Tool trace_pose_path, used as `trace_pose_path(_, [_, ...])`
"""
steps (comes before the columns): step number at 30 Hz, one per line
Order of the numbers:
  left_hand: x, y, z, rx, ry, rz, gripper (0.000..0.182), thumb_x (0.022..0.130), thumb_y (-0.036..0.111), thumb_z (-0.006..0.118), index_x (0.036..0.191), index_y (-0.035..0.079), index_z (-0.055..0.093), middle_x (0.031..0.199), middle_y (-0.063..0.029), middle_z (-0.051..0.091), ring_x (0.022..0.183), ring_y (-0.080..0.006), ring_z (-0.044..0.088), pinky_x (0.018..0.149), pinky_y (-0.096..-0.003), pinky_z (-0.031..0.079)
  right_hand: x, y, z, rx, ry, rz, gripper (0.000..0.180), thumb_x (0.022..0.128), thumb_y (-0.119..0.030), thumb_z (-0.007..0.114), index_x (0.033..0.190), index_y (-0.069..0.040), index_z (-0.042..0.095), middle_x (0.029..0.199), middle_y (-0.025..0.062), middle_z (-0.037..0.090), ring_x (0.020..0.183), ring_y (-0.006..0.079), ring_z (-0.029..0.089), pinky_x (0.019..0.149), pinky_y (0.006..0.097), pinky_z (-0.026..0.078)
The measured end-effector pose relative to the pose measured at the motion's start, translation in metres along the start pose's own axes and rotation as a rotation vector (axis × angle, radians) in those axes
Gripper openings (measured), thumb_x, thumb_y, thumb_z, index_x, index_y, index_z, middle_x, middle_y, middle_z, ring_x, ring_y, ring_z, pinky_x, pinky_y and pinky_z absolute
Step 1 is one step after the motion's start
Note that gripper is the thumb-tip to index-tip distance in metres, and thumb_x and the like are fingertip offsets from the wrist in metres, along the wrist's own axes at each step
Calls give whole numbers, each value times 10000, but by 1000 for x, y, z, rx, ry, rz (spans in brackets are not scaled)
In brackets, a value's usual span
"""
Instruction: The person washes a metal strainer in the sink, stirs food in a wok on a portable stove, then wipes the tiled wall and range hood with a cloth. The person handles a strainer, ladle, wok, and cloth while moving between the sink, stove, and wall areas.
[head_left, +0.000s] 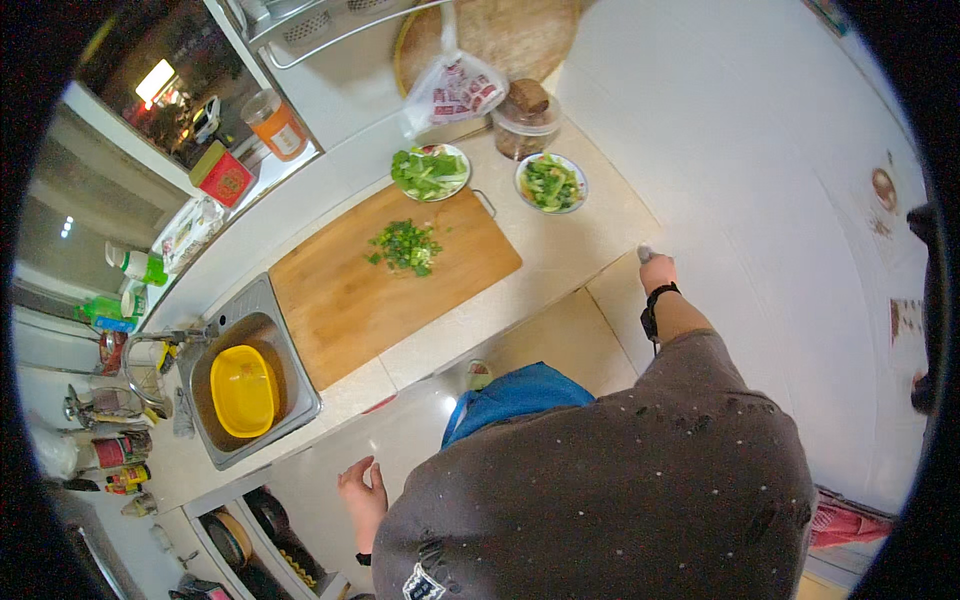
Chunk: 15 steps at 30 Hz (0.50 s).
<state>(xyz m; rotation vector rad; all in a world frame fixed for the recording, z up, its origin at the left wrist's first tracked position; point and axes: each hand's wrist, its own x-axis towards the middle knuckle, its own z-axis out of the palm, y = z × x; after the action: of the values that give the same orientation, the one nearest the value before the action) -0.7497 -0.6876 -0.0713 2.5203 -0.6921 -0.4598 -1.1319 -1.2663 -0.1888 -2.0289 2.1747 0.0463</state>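
My left hand (364, 491) hangs in the air left of my body, over the floor in front of the counter. Its fingers are apart with nothing in them. My right hand (658, 273) reaches to the white wall at the counter's right end, fingers closed around a small grey object (645, 253) too blurred to name. Chopped green onion (406, 246) lies heaped on a wooden cutting board (337, 300). Beyond the board's far edge stands a plate of cut leafy greens (429, 174). A bowl of greens (553, 182) sits to its right.
A yellow plastic basin (244, 391) rests in the steel sink (304, 409), beside the faucet (139, 352). A lidded plastic tub (525, 131) and a hanging plastic bag (457, 90) are at the back. An open drawer (259, 551) with pans juts out lower left.
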Motion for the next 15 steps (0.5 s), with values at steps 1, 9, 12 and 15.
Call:
trace_pose_path(1, [-11, 0, 2, 0, 6, 6, 154, 880, 165, 650, 974, 61, 715, 999, -146, 705, 968, -344, 648, 1030, -530, 380, -7, 8, -6, 119, 45, -82, 370, 859, -273, 605, 1109, -8, 668, 1168, 261, 618, 1080, 390, 599, 946, 449, 486])
trace_pose_path(9, [-85, 32, 39, 31, -110, 42, 179, 890, 181, 646, 993, 56, 722, 990, -148, 711, 954, -350, 660, 1041, -538, 380, -113, -45, 0, 463, -233, -320, 341, 824, -285, 651, 1009, -2, 696, 928, 247, 659, 894, 388, 625, 832, 454, 500])
trace_pose_path(12, [-102, 37, 45, 7, -57, -27, 184, 885, 189, 654, 999, 62, 723, 977, -148, 713, 956, -348, 661, 1037, -546, 381, -113, -78, 13, 429, -135, -525, 334, 834, -224, 618, 1127, -78, 690, 1099, 221, 645, 1008, 397, 600, 900, 463, 493])
trace_pose_path(15, [-113, 31, 53, 75, -87, -66, 184, 876, 205, 666, 983, 67, 723, 960, -141, 715, 945, -335, 664, 1024, -548, 391, -99, -107, 21, 389, 62, -709, 374, 811, -127, 606, 1177, -120, 686, 1149, 183, 620, 1063, 373, 574, 925, 442, 481])
